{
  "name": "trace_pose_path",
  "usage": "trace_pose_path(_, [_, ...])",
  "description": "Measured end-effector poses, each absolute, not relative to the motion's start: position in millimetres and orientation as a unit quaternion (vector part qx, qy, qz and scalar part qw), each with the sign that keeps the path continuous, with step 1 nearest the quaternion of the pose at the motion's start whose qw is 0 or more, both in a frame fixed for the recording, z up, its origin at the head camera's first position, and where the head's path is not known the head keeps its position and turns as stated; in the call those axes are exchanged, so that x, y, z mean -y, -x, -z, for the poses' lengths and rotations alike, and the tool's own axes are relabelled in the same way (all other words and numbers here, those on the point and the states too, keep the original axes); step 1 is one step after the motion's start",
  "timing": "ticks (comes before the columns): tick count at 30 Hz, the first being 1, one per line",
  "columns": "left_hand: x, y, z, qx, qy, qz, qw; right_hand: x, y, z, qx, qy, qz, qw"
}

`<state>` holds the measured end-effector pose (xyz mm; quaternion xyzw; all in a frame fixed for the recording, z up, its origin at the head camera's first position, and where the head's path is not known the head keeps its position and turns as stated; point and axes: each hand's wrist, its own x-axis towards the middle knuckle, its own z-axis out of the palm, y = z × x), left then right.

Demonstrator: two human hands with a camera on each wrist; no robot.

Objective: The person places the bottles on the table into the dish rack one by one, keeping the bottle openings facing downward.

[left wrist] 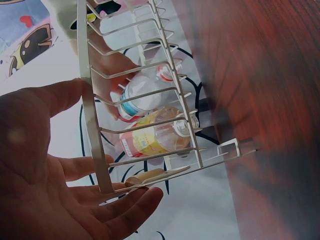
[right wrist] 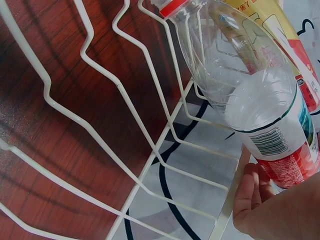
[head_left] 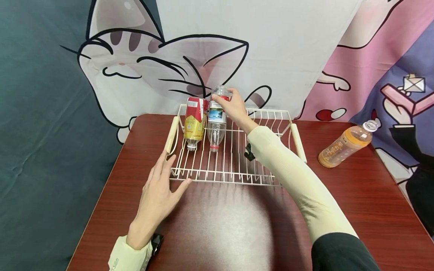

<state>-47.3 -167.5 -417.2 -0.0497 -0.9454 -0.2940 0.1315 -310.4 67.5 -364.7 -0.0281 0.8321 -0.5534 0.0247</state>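
My right hand (head_left: 233, 104) grips a clear plastic water bottle (head_left: 217, 130) near its base. The bottle stands neck down, its red cap low in a white wire dish rack (head_left: 234, 176); a blue picture label and barcode (right wrist: 270, 142) wrap it. Just left of it, a bottle with a red and yellow label (head_left: 195, 119) leans in the rack, also neck down. My left hand (head_left: 159, 192) is spread at the rack's front left corner, by the cream handle (head_left: 171, 134). In the left wrist view, its thumb (left wrist: 67, 95) lies against the rack's wire rim.
On the brown wooden table (head_left: 217, 226), a bottle of orange drink (head_left: 346, 145) with a white cap leans over at the right. A second cream handle (head_left: 298, 143) is on the rack's right side. Behind hangs a cartoon cat curtain (head_left: 288, 45).
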Motion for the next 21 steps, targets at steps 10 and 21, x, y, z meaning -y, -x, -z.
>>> trace_pose_path(10, [167.5,46.9,417.2,0.948,0.049,0.291,0.119,-64.5,312.0,365.3,-0.833,0.037,0.551,0.025])
trace_pose_path(21, [167.5,46.6,416.3,0.948,0.054,0.288,0.122,-67.2,310.8,365.6,-0.838,0.029,0.544,0.036])
